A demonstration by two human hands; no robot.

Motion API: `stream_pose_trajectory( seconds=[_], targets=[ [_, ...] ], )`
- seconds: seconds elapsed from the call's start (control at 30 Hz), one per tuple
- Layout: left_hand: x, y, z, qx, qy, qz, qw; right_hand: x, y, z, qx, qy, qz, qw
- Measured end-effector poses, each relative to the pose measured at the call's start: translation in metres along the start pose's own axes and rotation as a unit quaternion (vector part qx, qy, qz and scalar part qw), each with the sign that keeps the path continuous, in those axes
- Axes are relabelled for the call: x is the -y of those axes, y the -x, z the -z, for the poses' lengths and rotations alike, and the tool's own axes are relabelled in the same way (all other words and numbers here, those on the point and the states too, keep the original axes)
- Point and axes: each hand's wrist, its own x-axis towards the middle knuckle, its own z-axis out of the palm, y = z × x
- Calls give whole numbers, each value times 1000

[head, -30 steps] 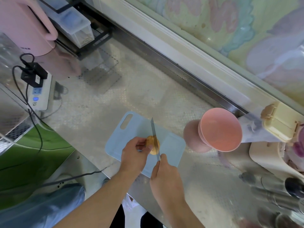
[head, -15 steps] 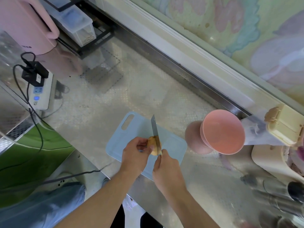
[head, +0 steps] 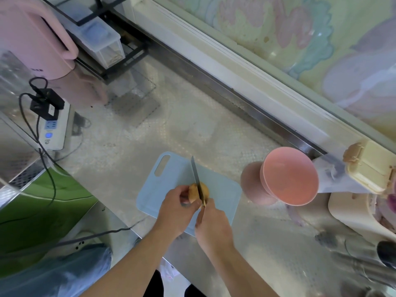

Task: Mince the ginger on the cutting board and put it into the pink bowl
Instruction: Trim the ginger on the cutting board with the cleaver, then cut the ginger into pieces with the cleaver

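Curled round the handle of a knife (head: 197, 179), the right hand (head: 213, 227) held the blade down across a lump of ginger (head: 198, 192), while the left hand (head: 174, 211) pinched the ginger's near side between fingers and thumb. Both grips were closed on their things, and the ginger sat whole (no cut pieces showed) on the pale blue cutting board (head: 222, 189), near its front edge. Just beside the board's right end stood the pink bowl (head: 289, 175) on the shiny worktop (head: 150, 136). Farther left lay a white power strip (head: 53, 129) and a pink kettle (head: 32, 39).
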Motion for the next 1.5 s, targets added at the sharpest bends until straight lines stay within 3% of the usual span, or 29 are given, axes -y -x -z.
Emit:
stream_pose_trajectory(
  seconds=[0.37,0.47,0.6,0.73,0.83,0.9,1.0,1.1,1.23,1.33,1.5],
  targets=[
    [0,9,9,-45,6,38,998,-12,12,-2,11,12,46,999],
    [-5,4,30,-85,-92,41,991,-17,17,0,-12,-16,44,999],
    [-11,-17,58,-126,-320,19,939,-19,19,5,-30,-71,44,996],
    [-7,-28,61,-94,-386,20,917,-18,16,7,-38,-106,40,993],
    [-7,-26,50,-148,-464,-57,872,-19,17,12,-46,-131,37,990],
    [-9,-26,39,-143,-449,-120,874,-21,19,16,-60,-151,34,986],
    [-10,-30,19,-60,-358,-175,915,-25,22,25,-74,-178,26,981],
    [-16,-31,0,12,-292,-202,935,-32,25,35,-100,-204,20,974],
    [-21,-35,-19,85,-337,-252,903,-43,28,45,-122,-229,-2,966],
    [-23,-38,-27,84,-373,-263,886,-46,28,48,-122,-229,-2,966],
    [-26,-36,-19,15,-345,-203,916,-43,25,47,-104,-214,-1,971]
  ],
)
